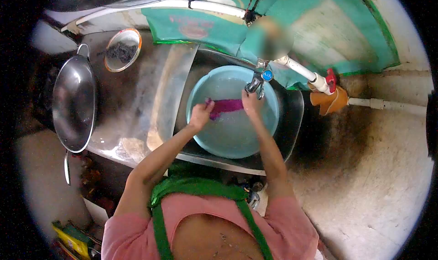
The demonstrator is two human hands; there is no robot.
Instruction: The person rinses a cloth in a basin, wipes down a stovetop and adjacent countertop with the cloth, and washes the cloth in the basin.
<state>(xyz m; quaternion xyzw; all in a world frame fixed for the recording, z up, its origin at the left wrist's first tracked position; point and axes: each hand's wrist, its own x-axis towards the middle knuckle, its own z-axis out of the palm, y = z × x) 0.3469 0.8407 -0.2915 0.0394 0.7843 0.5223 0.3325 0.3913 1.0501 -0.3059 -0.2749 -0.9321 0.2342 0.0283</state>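
Observation:
A purple cloth (227,106) is stretched between my two hands over a light blue basin (194,137) of water. My left hand (201,114) grips the cloth's left end, its fingers closed. At the right end, my right hand (251,102) is closed on the cloth just below the metal faucet (256,83). The basin sits in a dark sink (294,118). Whether water runs from the faucet cannot be made out.
A metal wok (74,105) stands at the left, near an orange-rimmed bowl (122,50) with dark contents. A white pipe (301,70) with a red valve handle (331,80) runs right of the faucet. Green sheeting (196,25) covers the wall behind.

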